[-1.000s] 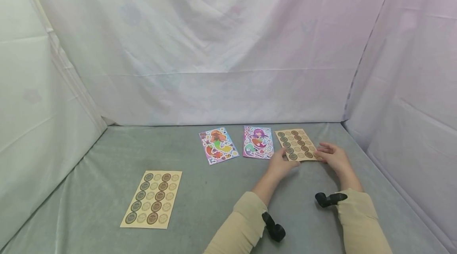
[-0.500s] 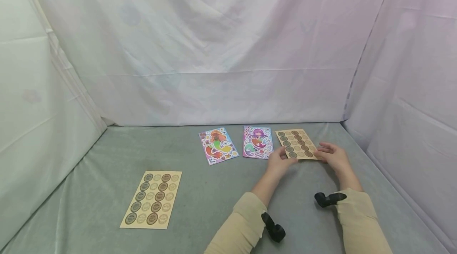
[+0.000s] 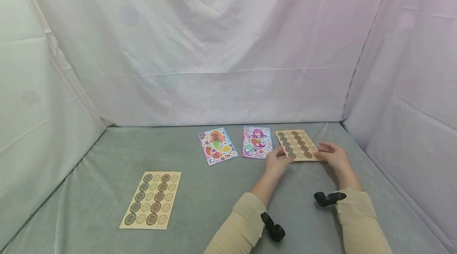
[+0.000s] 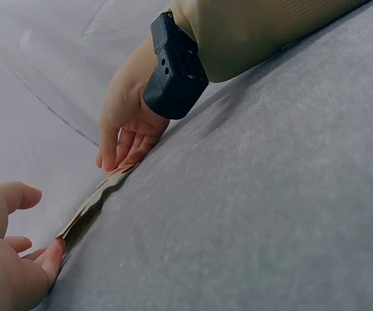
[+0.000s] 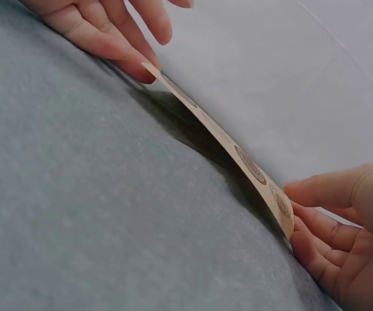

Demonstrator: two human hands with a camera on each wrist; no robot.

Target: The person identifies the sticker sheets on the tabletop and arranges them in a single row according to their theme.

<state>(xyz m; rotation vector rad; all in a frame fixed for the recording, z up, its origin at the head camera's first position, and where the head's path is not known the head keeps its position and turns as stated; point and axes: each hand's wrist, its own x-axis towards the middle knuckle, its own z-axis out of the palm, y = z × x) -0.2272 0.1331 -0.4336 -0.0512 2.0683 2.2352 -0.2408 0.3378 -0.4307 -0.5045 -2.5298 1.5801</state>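
At the back right of the table, a tan sheet of round stickers (image 3: 295,145) lies with its near edge lifted a little off the cloth. My left hand (image 3: 278,162) is at its near left corner; in the left wrist view the fingertips touch the sheet while the thumb stays raised off it. At the near right corner, my right hand (image 3: 334,160) pinches the edge between thumb and fingers, as the right wrist view of the sheet (image 5: 238,152) shows. The underside of the sheet is mostly in shadow.
Two colourful mermaid sticker sheets (image 3: 218,146) lie left of the tan one, the purple-haired mermaid sheet (image 3: 257,143) close to my left hand. Another tan round-sticker sheet (image 3: 151,200) lies at the front left. White curtains (image 3: 228,47) enclose the grey-green cloth table (image 3: 210,202).
My left hand has shifted slightly left along the near edge of the tan sheet. The right hand and the other sheets stay practically where they were.
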